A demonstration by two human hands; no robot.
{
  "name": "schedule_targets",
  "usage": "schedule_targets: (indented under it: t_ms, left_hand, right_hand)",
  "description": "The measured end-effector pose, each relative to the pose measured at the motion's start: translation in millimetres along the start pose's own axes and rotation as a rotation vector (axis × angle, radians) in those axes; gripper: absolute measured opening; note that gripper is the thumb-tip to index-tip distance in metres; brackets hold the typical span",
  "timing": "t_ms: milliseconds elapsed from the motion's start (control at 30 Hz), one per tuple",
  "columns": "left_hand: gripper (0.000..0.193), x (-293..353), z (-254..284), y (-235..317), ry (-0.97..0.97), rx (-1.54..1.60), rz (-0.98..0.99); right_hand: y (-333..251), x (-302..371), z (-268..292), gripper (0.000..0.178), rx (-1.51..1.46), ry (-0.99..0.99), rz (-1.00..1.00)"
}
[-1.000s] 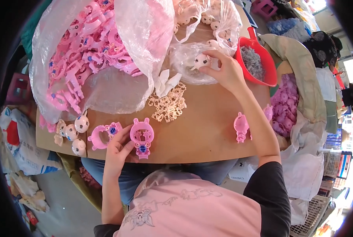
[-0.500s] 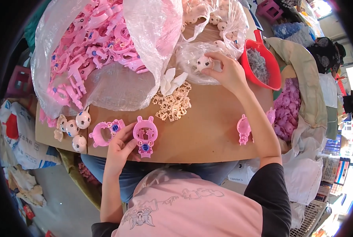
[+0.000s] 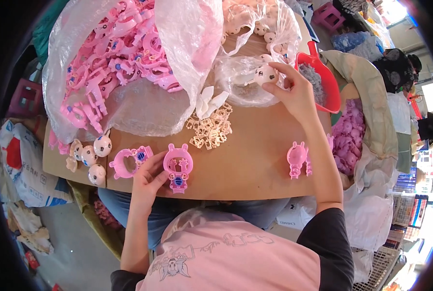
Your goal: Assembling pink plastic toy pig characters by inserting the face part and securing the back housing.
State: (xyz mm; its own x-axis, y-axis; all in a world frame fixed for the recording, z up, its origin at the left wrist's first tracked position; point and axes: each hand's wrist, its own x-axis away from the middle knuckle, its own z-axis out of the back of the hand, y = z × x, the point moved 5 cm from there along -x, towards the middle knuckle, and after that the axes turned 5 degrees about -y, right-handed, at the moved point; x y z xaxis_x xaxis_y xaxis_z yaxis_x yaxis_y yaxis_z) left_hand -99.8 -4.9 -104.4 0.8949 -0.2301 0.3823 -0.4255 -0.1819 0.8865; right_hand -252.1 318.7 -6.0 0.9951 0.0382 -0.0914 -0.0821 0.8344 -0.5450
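Observation:
My left hand [image 3: 150, 178] is closed on the side of a pink plastic figure frame [image 3: 178, 165] with ears, a round opening and a blue patch, at the table's front edge. Just left of that hand lies a second pink frame [image 3: 124, 165], on its side. Farther off on the right, my right hand [image 3: 294, 92] pinches a white doll-head ball [image 3: 266, 75] with dark eyes, above a clear bag [image 3: 240, 89] of similar balls. Several white balls [image 3: 89, 156] sit at the table's left. Two pink pieces [image 3: 298, 157] lie near my right forearm.
A large clear bag [image 3: 143, 109] of pink parts fills the far left. Small beige clips [image 3: 211, 127] and white pieces [image 3: 210, 102] lie mid-table. A red scoop [image 3: 330, 99] with grey bits is at right, beside a sack [image 3: 376, 92] of pink parts [image 3: 350, 136].
My right hand has shifted slightly to the right with the white ball, which now shows turned differently. My left hand stays on the pink frame.

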Motion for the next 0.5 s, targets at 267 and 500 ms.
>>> schedule_targets:
  t_ms: [267, 500]
  left_hand:
    - [0.045, 4, -3, 7, 0.042, 0.01, -0.013]
    - [0.046, 11, -2, 7, -0.003, 0.009, -0.035]
  right_hand:
    - [-15, 11, -22, 0.044, 0.112, -0.054, 0.492]
    - [-8, 4, -21, 0.046, -0.081, -0.204, 0.327]
